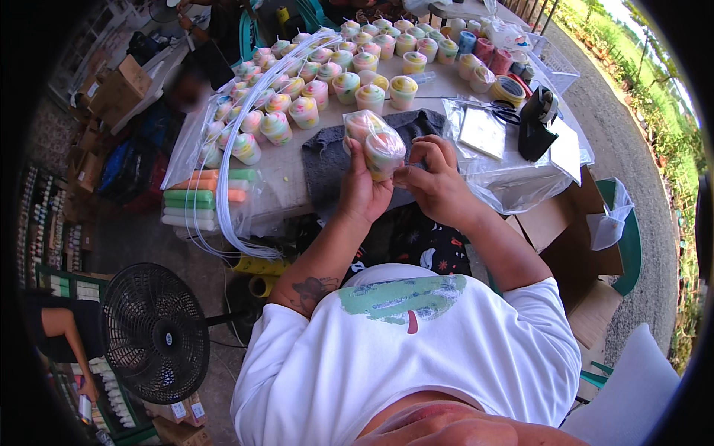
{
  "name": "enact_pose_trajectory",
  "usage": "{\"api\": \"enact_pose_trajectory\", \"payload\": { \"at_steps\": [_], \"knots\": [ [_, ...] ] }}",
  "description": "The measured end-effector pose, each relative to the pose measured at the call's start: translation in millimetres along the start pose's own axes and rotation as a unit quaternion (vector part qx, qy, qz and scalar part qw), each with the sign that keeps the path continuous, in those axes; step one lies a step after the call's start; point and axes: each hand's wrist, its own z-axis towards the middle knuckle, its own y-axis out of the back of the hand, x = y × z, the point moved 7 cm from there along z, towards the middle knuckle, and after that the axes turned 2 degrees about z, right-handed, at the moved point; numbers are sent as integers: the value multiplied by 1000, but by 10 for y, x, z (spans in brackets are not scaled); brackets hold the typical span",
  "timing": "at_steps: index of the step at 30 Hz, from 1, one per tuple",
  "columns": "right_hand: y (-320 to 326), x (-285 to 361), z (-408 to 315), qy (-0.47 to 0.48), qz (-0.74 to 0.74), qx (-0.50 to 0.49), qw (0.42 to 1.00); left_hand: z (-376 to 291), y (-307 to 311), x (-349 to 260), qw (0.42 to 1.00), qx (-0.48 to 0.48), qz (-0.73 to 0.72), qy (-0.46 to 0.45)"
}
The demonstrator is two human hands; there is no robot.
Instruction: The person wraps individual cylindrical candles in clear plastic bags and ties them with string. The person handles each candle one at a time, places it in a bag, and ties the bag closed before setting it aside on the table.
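Note:
My left hand [362, 189] holds up a pair of pastel swirled cup candles [384, 149] wrapped together in clear plastic. At the lower right side of that pack, the bent thumb and fingers of my right hand [432, 175] pinch at the plastic; the exact spot between the fingertips is hidden. Beneath both hands a dark grey cloth [329, 161] lies crumpled at the table's near edge. Just beyond it stand unwrapped cup candles [403, 92] with white wicks, and one candle [374, 80] lies on its side.
Many more candles [329, 72] cover the table [284, 181]. White wicks [226, 178] arch over colored sticks [189, 198] at left. Scissors [505, 111], a tape dispenser [538, 125] and plastic sheets [482, 131] lie right. A fan [156, 333] and cardboard box [580, 234] flank me; other people are leftward.

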Motion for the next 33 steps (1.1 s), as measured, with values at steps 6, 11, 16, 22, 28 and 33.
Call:
{"api": "enact_pose_trajectory", "payload": {
  "at_steps": [6, 11, 16, 22, 28, 33],
  "knots": [
    [89, 64, 112, 9, -68, -24, 997, -81, -107, 0, 1000, -15, 1, -14],
    [116, -74, 80, -44, -76, -75, 993, -169, -160, -1, 1000, -5, -23, 17],
    [236, -216, 169, 76, 1, -129, 989, -302, -356, 32, 993, 69, -27, 94],
    [153, -537, 51, -20, 57, -132, 989, -255, -192, 11, 991, 80, 5, 103],
    [-163, -77, -159, -160, 193, -27, 968, -157, 80, -6, 990, 125, 54, 39],
    [-437, -265, -304, -265, 417, -31, 869, -216, -54, -87, 971, 115, 205, -37]
  ]
}}
